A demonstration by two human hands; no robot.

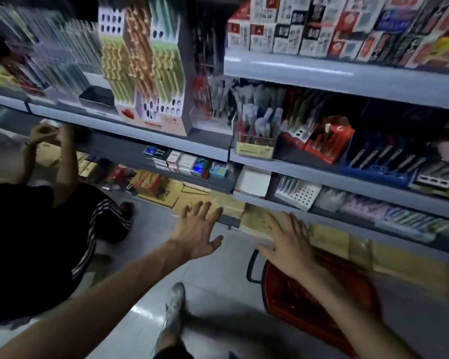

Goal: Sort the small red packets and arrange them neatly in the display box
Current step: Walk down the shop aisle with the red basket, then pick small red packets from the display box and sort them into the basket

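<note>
Grey shelving point(322, 76), smooth painted metal with a dull sheen along its front edges. Tall pen display point(145, 73) at the left shelf's front edge, printed card, lightly glossy. Clear hard plastic pen holder point(254, 136) and shiny-wrapped red packets point(327, 143) at the middle shelf's front edge; beside them a blue plastic tray point(381, 169). Matt brown cardboard boxes point(410, 265) under the lowest shelf. Red plastic basket point(296, 301) on glossy pale floor tiles point(140, 312). Black cloth trousers point(96, 229), white-striped.
</note>
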